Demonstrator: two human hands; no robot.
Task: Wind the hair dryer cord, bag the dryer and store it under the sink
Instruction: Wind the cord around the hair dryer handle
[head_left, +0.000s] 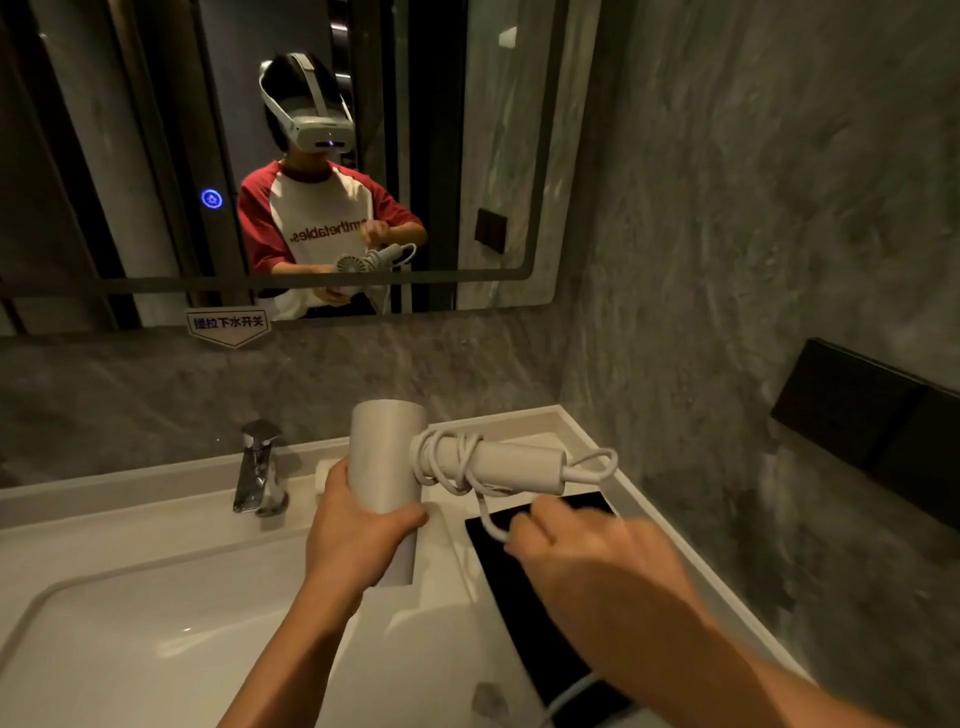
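The left hand (358, 525) is wrapped around the barrel of the matte cream-white plastic hair dryer (387, 462), fingers on the far left side and thumb pressed across the near face, holding it in the air above the right part of the glossy white bench (156, 540). The dryer's barrel stands roughly upright while its rounded handle points to the right. Several turns of the thin white rubber cord (447, 462) are wound around the handle close to the barrel (the turns are bunched and cross one another), and a small loop of cord sticks out past the handle's right end. From the windings a strand drops to the right hand (576, 545), which is closed and pinching the cord between fingertips and thumb; this hand is motion-blurred, so the exact finger placement cannot be told. More cord trails toward the near edge of the frame. Under the right hand a flat black rectangular mat (524, 618) lies on the bench near the grey marble-patterned side wall (753, 260). At the left, a chrome angular faucet (260, 467) stands at the far rim of the white sink basin (130, 649). A wide wall mirror (156, 156) above reflects the person holding the dryer.
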